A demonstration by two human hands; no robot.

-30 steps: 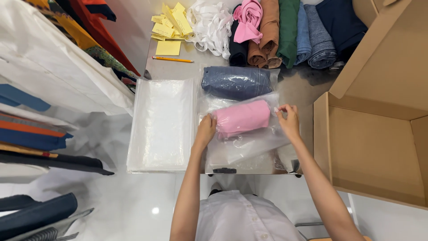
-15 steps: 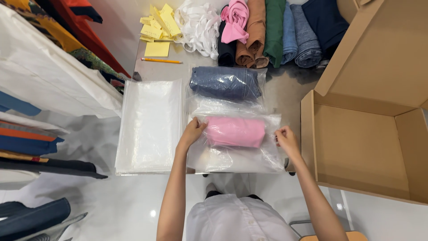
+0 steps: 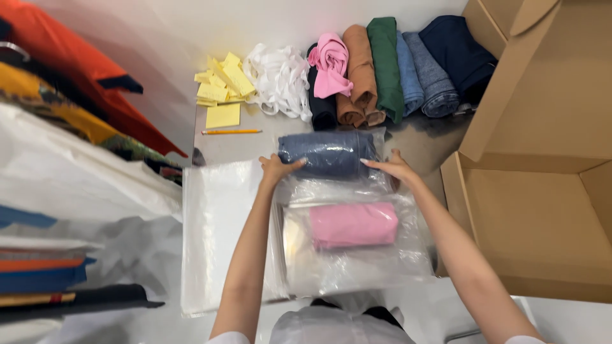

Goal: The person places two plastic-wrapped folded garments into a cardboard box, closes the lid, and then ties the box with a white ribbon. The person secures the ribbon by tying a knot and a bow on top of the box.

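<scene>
Blue rolled cloth in clear bag (image 3: pixel 328 154) | left hand (image 3: pixel 275 169), right hand (image 3: pixel 394 168) flank it, fingers touching | pink roll (image 3: pixel 354 224) bagged nearer

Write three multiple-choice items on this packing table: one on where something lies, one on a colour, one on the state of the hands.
1. Where does the pencil lie?
A. Inside the cardboard box
B. Just below the yellow sticky notes
C. On the pink bagged roll

2. What colour is the bagged roll between the two hands?
A. Dark blue
B. Green
C. Orange

3. How do the hands meet that roll?
A. Both rest away from it on the table
B. Only one hand touches it
C. The left hand is at its left end, the right hand at its right end

Answers: B, the pencil sits on the table under the notes. A, the fabric in the clear bag reads dark blue, while the pink bagged roll lies nearer the person. C, each hand is at one end of the roll.
</scene>
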